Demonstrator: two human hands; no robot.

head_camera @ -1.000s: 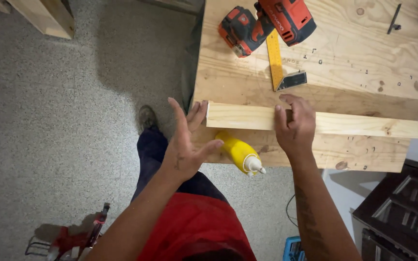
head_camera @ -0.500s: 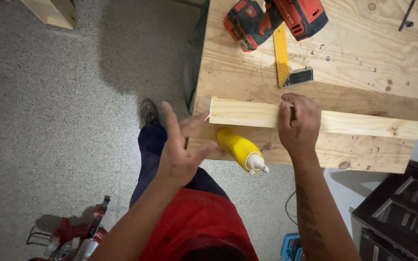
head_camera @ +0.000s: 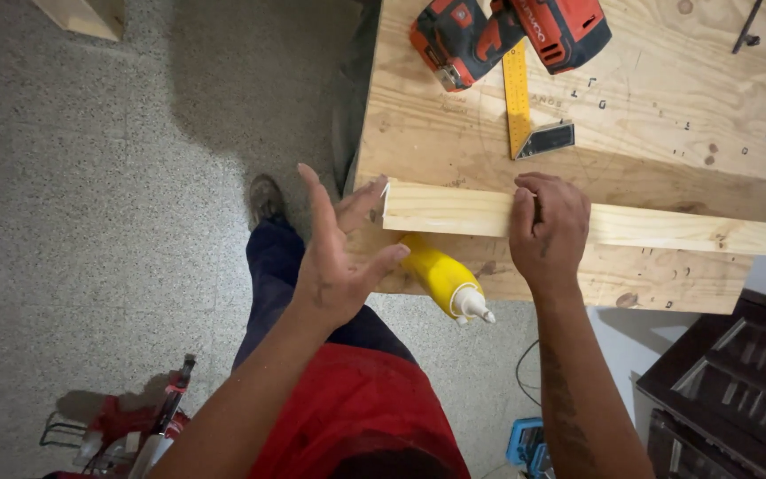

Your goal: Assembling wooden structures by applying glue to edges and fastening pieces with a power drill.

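On the plywood bench point(head_camera: 667, 98), my right hand point(head_camera: 547, 232) clamps down over the pine strip point(head_camera: 667, 229). My left hand point(head_camera: 340, 257), fingers spread, touches its end; the strip could pivot and knock the yellow glue bottle point(head_camera: 441, 277) off the edge.

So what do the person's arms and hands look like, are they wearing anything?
Both arms are bare, with no sleeves reaching the forearms. The left hand and right hand wear no gloves, rings or watch. The right forearm has a dark tattoo running along it.

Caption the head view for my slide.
Right hand presses a wooden board on the workbench; open left hand at its end.
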